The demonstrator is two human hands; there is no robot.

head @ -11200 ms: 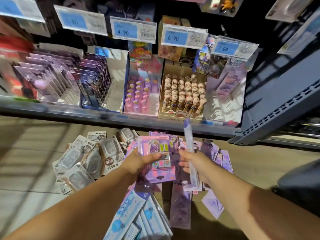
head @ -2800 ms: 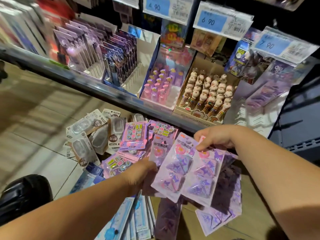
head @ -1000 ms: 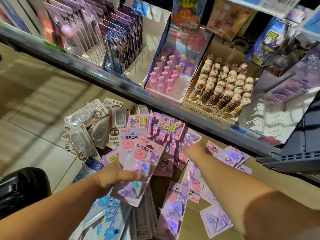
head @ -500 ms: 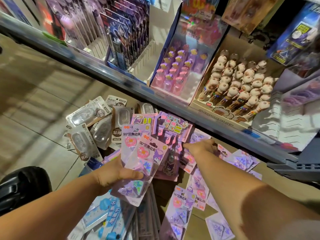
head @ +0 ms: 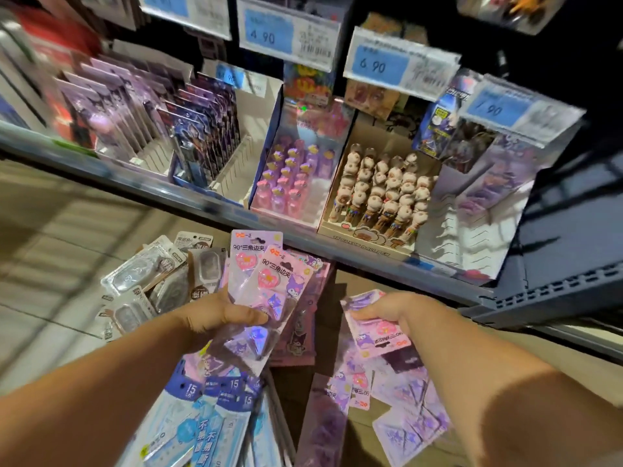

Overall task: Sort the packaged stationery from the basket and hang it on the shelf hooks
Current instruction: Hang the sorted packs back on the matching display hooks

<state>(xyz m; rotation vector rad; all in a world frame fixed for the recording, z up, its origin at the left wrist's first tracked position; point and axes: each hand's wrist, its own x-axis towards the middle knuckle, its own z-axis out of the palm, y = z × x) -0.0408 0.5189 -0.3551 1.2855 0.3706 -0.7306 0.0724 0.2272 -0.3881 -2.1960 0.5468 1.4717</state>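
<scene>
Head cam view: left hand [head: 215, 315] is clamped on a small fan of pink clip packs [head: 266, 284], held upright over the pile [head: 387, 392] on the floor. Right hand [head: 387, 310] is pinched shut on one more pack [head: 377, 332], upside down, just above that pile. Blue packs [head: 209, 419] lie under the left arm, clear blister packs [head: 141, 281] off to the left. The shelf [head: 209, 203] behind has pen boxes [head: 377, 193] and price tags [head: 290, 32] (pretty blurry up there).

One head-worn wide-angle view looks forward and down, close over both forearms. The shelf [head: 303, 210] crosses the far half, tilted; loose packets [head: 215, 409] lie near
</scene>
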